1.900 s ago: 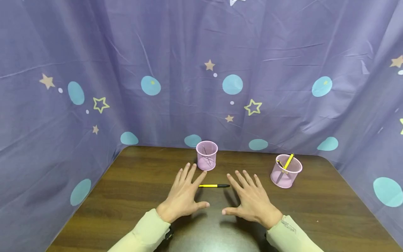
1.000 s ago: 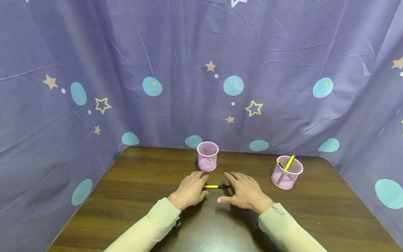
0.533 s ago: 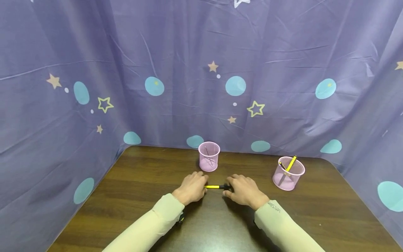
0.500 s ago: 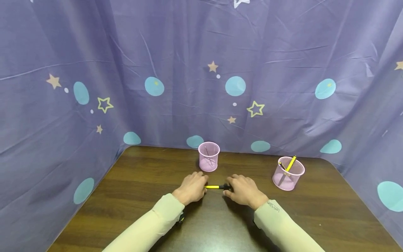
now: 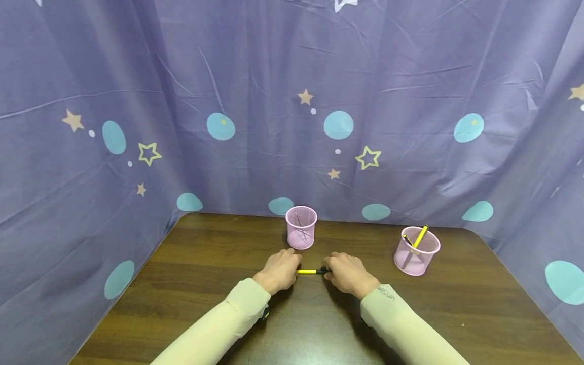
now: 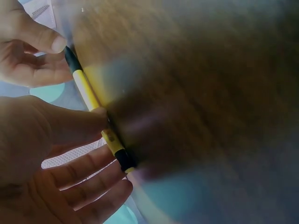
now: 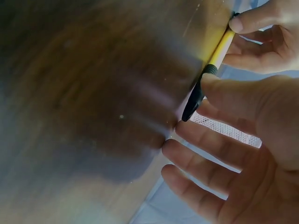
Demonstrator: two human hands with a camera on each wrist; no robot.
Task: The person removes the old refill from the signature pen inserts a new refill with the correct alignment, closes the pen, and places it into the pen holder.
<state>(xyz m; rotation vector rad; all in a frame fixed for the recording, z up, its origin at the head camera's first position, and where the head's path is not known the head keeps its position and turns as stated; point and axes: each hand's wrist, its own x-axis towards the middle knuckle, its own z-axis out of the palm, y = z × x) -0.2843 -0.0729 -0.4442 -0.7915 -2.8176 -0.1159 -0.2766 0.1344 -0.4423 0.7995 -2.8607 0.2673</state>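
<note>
A yellow pen (image 5: 306, 271) with black ends lies crosswise between my hands, close over the wooden table. My left hand (image 5: 278, 268) pinches its clip end; in the left wrist view the thumb presses beside the clip on the yellow barrel (image 6: 86, 89), with the black push button showing below. My right hand (image 5: 349, 272) pinches the black grip near the writing tip, as the black front section (image 7: 193, 100) in the right wrist view shows. The other fingers of both hands spread loosely beyond the pen.
Just behind the hands stands a pink mesh pen cup (image 5: 292, 235), with thin dark lines showing inside. A second pink mesh cup (image 5: 426, 259) at the right holds yellow-and-black pens (image 5: 421, 235). The brown table (image 5: 182, 284) ends at a purple patterned curtain (image 5: 255, 167).
Both hands came down from spread fingers over the table and closed in on the pen. The left took its clip end, then the right its black front. The cups stayed put.
</note>
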